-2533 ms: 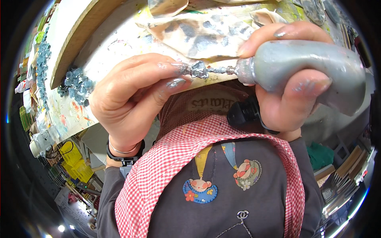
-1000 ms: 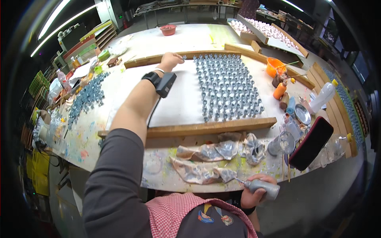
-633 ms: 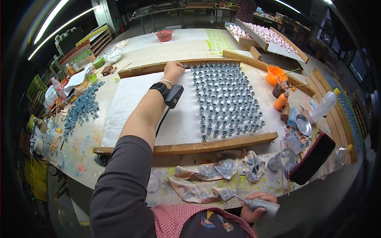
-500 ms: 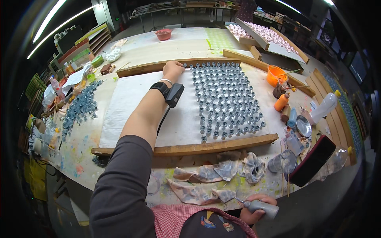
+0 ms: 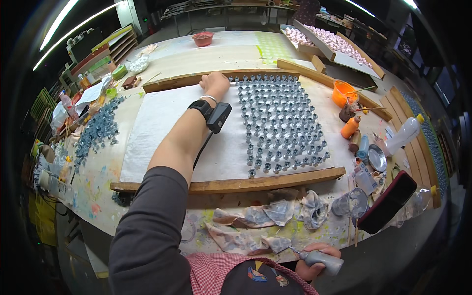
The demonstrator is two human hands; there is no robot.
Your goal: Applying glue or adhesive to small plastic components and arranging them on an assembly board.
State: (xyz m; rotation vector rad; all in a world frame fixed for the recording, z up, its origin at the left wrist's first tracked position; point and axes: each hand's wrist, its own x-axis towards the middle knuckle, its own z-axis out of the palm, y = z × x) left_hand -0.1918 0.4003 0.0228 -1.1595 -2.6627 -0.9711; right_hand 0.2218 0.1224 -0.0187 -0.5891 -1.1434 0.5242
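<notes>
My left hand is at the far edge of a white-lined tray, its fingers curled. Just right of it, the far row of small blue-grey figures begins. Many such figures stand upright in rows over the right part of the lining. Whatever the left fingers hold, if anything, is hidden. Low at the right, near my body, my right hand is wrapped round a grey squeeze bottle with a thin nozzle pointing left. A loose pile of blue-grey pieces lies left of the tray.
Wooden bars border the tray. Stained cloths lie in front. To the right are an orange bowl, an orange bottle, a clear cup and a phone. Trays of pink pieces stand far right.
My left hand has shifted slightly left, away from the end of the far row, where a figure now shows more fully. My right hand keeps the bottle in nearly the same place.
</notes>
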